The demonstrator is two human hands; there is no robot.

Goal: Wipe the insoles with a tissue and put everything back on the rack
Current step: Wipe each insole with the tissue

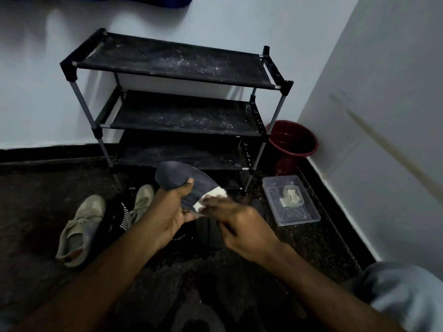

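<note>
insole (178, 179) gripped in left hand (169, 213); right hand (242, 227) pinches tissue (214, 195) against it

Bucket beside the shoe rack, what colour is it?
The bucket is dark red, clearest in the head view.

A three-shelf rack (177, 68) stands on the floor (36, 188) ahead of you against the back wall (167, 20), with a bucket (292, 142) just to its right in the corner and a container (309, 212), folded tissues (291, 196) inside it, on the floor before that bucket. Left of centre, in front of the rack, two shoes (79, 231) lie side by side. Between shoes and container, your left grip (167, 212) holds an insole (177, 180), and your right grip (242, 228) holds a tissue (213, 197) against its right end.
</note>
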